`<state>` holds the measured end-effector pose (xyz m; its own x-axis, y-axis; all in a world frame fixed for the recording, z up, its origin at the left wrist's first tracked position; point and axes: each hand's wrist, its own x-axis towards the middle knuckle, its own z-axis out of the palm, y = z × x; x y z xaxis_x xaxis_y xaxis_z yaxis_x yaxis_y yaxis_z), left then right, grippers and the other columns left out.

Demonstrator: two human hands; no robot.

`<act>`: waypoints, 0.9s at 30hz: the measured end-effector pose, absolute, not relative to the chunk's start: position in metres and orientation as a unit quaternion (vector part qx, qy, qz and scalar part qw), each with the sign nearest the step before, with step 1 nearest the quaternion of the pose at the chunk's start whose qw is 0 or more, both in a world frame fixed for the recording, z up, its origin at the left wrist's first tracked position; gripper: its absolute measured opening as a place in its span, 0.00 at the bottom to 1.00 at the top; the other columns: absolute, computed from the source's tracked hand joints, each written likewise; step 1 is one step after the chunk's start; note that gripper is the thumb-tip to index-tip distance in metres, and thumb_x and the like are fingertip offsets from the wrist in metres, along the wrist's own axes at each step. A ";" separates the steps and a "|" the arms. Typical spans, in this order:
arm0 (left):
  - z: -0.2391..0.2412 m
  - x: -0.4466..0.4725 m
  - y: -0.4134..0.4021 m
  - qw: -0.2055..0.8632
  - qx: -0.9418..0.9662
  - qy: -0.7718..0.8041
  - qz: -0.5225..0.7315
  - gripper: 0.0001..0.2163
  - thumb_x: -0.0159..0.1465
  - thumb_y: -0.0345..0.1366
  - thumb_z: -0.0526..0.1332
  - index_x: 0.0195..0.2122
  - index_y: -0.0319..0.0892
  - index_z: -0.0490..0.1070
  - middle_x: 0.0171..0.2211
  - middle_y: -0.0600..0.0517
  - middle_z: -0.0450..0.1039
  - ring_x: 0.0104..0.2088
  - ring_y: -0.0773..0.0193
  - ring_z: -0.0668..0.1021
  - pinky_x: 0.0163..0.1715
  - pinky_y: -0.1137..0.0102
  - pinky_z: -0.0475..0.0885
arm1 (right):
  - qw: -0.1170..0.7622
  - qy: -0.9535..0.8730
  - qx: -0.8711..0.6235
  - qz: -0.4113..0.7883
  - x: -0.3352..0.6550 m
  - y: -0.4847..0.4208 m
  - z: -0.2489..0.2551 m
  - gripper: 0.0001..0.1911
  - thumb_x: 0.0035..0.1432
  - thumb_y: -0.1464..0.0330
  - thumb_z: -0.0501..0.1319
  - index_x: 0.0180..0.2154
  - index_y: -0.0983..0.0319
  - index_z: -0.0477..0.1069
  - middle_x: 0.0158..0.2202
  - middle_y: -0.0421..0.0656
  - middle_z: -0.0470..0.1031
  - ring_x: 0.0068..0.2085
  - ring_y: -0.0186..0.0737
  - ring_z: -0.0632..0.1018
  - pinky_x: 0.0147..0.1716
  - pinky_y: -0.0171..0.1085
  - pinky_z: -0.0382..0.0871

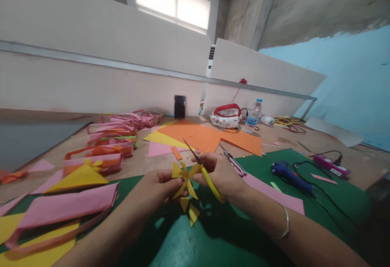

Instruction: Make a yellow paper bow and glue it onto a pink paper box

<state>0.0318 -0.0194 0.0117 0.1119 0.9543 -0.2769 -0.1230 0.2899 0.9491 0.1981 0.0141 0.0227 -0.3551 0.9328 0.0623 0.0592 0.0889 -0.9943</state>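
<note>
My left hand (161, 186) pinches a small yellow paper flower (184, 177) with pointed petals, held just above the green mat (213, 238). My right hand (221, 173) is closed round yellow-handled scissors (202, 169), whose blades point up and away, close to the flower. Two yellow paper scraps (189, 209) lie on the mat right below the flower.
Pink and yellow paper pieces (61, 206) lie at the left, finished pink-orange paper loops (112, 139) behind them. Orange sheets (207, 135), a second pair of scissors (233, 161), a blue glue gun (289, 173), a water bottle (252, 117), a pouch (226, 116) and a phone (179, 106) stand beyond.
</note>
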 end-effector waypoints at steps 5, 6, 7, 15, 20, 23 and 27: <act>0.014 0.033 -0.021 0.646 0.379 0.506 0.428 0.04 0.55 0.27 0.64 0.30 0.37 0.79 0.28 0.45 0.81 0.27 0.66 0.81 0.29 0.78 0.75 | 0.403 -0.612 -0.414 0.540 0.199 0.018 0.019 0.20 0.37 0.74 0.68 0.37 0.64 0.73 0.34 0.41 0.77 0.37 0.39 0.77 0.39 0.37 0.70; 0.015 0.033 -0.021 0.649 0.374 0.506 0.427 0.04 0.56 0.26 0.63 0.30 0.37 0.78 0.28 0.45 0.81 0.27 0.66 0.81 0.29 0.78 0.75 | 0.403 -0.608 -0.417 0.542 0.199 0.018 0.019 0.20 0.37 0.74 0.68 0.37 0.64 0.73 0.34 0.41 0.76 0.36 0.38 0.77 0.39 0.37 0.70; 0.015 0.033 -0.021 0.652 0.370 0.506 0.427 0.04 0.56 0.26 0.63 0.30 0.37 0.78 0.28 0.45 0.81 0.28 0.66 0.81 0.29 0.78 0.75 | 0.402 -0.604 -0.420 0.545 0.200 0.018 0.020 0.19 0.37 0.75 0.68 0.37 0.64 0.73 0.34 0.40 0.76 0.36 0.38 0.77 0.38 0.37 0.70; 0.019 0.032 -0.023 0.650 0.369 0.513 0.423 0.04 0.55 0.31 0.66 0.32 0.38 0.78 0.29 0.46 0.81 0.29 0.65 0.81 0.30 0.77 0.76 | 0.403 -0.587 -0.428 0.557 0.199 0.016 0.025 0.19 0.37 0.75 0.67 0.37 0.64 0.73 0.31 0.39 0.76 0.33 0.36 0.76 0.36 0.36 0.69; 0.013 0.031 -0.022 0.642 0.394 0.508 0.419 0.12 0.49 0.37 0.71 0.35 0.39 0.79 0.32 0.47 0.81 0.30 0.65 0.81 0.30 0.78 0.75 | 0.401 -0.588 -0.415 0.566 0.199 0.018 0.021 0.18 0.36 0.75 0.67 0.35 0.63 0.73 0.29 0.37 0.75 0.31 0.34 0.75 0.34 0.35 0.68; 0.010 0.031 -0.020 0.637 0.400 0.504 0.424 0.11 0.47 0.37 0.72 0.32 0.40 0.79 0.30 0.48 0.81 0.29 0.65 0.80 0.32 0.78 0.75 | 0.403 -0.583 -0.408 0.576 0.199 0.018 0.019 0.19 0.35 0.74 0.68 0.36 0.64 0.73 0.29 0.37 0.74 0.31 0.34 0.75 0.35 0.35 0.68; 0.010 0.031 -0.019 0.626 0.401 0.513 0.429 0.05 0.49 0.34 0.70 0.26 0.40 0.79 0.25 0.49 0.80 0.25 0.68 0.79 0.26 0.81 0.72 | 0.400 -0.588 -0.409 0.572 0.199 0.018 0.020 0.19 0.36 0.75 0.68 0.36 0.63 0.73 0.31 0.38 0.75 0.33 0.36 0.76 0.36 0.36 0.68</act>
<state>0.0307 -0.0193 0.0099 0.1052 0.9488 -0.2978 -0.1265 0.3098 0.9424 0.1993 0.0179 0.0201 -0.3455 0.9384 0.0019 0.0243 0.0110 -0.9996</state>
